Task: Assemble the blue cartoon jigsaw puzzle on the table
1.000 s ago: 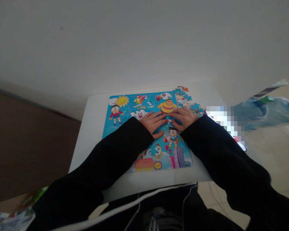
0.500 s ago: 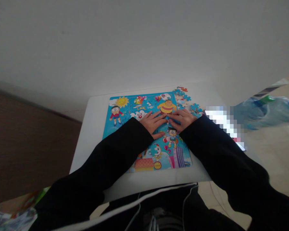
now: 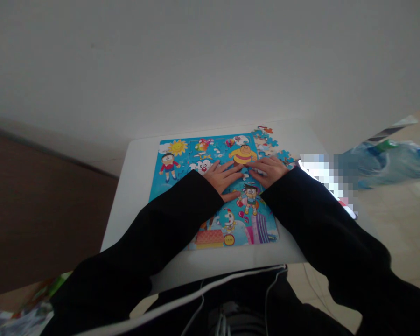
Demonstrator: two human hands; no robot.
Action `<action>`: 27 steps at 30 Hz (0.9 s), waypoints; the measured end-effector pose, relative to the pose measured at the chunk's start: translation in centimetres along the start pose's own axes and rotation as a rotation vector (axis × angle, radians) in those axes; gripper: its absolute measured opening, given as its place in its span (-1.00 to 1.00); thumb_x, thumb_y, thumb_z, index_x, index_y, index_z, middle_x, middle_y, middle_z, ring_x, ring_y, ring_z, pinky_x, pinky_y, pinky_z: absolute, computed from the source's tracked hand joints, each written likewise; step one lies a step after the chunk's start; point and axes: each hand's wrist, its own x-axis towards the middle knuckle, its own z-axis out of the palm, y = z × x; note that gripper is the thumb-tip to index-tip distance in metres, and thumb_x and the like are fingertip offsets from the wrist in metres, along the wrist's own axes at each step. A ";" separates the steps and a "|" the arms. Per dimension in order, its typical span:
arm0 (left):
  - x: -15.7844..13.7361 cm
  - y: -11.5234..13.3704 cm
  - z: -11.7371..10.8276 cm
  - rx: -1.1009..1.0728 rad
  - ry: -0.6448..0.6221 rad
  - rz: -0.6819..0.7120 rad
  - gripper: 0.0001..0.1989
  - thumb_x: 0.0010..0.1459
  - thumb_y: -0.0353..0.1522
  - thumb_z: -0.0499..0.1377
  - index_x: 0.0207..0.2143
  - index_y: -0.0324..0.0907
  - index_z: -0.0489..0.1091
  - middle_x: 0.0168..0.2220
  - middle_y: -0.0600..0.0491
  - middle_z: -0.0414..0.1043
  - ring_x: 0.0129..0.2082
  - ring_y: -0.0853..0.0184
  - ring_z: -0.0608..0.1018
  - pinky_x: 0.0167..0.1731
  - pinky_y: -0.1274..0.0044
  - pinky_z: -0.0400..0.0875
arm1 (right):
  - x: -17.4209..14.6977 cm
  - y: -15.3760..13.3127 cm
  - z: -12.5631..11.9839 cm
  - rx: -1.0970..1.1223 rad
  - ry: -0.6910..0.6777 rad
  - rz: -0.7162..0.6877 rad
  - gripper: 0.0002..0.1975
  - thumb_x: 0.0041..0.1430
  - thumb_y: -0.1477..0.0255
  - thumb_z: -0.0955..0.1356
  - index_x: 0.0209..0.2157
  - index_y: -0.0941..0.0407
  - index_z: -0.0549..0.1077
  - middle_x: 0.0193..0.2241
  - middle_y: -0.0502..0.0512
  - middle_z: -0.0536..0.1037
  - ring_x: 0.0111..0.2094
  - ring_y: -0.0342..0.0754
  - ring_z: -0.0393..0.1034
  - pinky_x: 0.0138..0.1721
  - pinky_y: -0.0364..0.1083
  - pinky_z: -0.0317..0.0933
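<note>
A blue cartoon jigsaw puzzle [image 3: 266, 210] lies flat with most of its picture joined up. My left hand [image 3: 224, 178] rests palm down across its middle, fingers spread and holding nothing. Just to the right is my right hand [image 3: 269, 170], its fingers stretched over the puzzle's right side, thumb and forefinger apart. No piece shows in its fingers. Between the two hands a small white patch [image 3: 245, 176] is visible in the blue picture; whether it is a gap or print I cannot tell. Part of the puzzle's lower left is hidden under my left sleeve.
Loose puzzle pieces [image 3: 266, 142] are heaped beyond the puzzle's upper right corner. A bright, pixelated device [image 3: 322, 179] lies at the right of the white table [image 3: 126, 186]. A wall rises behind the table. Plastic bags [image 3: 388, 163] stand to the right.
My right hand has shifted slightly right, away from the left fingertips, so more of the white patch shows. The left hand has stayed in place.
</note>
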 end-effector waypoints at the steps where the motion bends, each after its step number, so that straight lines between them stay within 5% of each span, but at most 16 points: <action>1: 0.0 -0.1 0.1 -0.003 0.027 0.006 -0.51 0.10 -0.12 0.05 0.02 -0.18 0.23 0.15 -0.07 0.17 0.16 0.06 0.17 0.07 0.05 0.03 | 0.0 0.1 0.1 -0.002 -0.004 -0.016 -0.76 0.17 0.36 0.25 -0.25 0.10 0.52 -0.40 0.11 0.54 -0.39 -0.10 0.38 -0.34 -0.07 0.26; 7: 0.3 -0.3 -0.3 0.004 0.293 0.093 -0.72 0.11 -0.23 0.04 -0.28 -0.24 0.40 -0.24 -0.07 0.44 -0.22 0.24 0.44 -0.18 0.38 0.35 | 0.2 0.0 0.2 -0.023 0.037 -0.048 -0.78 0.18 0.37 0.25 -0.33 0.10 0.53 -0.43 0.09 0.54 -0.40 -0.09 0.36 -0.35 -0.08 0.27; 11: 0.5 -0.2 -0.6 0.070 0.391 0.191 -0.78 0.11 -0.30 0.05 -0.44 -0.22 0.42 -0.43 0.00 0.44 -0.40 0.32 0.43 -0.37 0.49 0.36 | 0.3 -0.3 0.1 -0.055 0.086 -0.095 -0.80 0.17 0.41 0.25 -0.36 0.12 0.51 -0.44 0.08 0.53 -0.43 -0.10 0.34 -0.38 -0.10 0.27; 18: 0.6 -0.1 -0.7 0.044 0.411 0.286 -0.81 0.10 -0.35 0.08 -0.32 -0.20 0.46 -0.44 0.03 0.46 -0.43 0.34 0.44 -0.42 0.50 0.37 | 0.3 -0.4 -0.1 -0.063 0.115 -0.103 -0.88 0.11 0.44 0.29 -0.35 0.11 0.47 -0.43 0.04 0.53 -0.41 -0.09 0.32 -0.34 -0.12 0.26; 27: 0.5 -0.2 -0.8 0.068 0.439 0.222 -0.81 0.10 -0.35 0.08 -0.34 -0.23 0.47 -0.40 0.02 0.48 -0.39 0.33 0.46 -0.39 0.49 0.41 | 0.2 -1.7 -0.8 0.014 0.068 -0.081 -0.89 0.07 0.48 0.29 -0.48 0.08 0.45 -0.49 0.00 0.52 -0.43 -0.13 0.36 -0.39 -0.15 0.24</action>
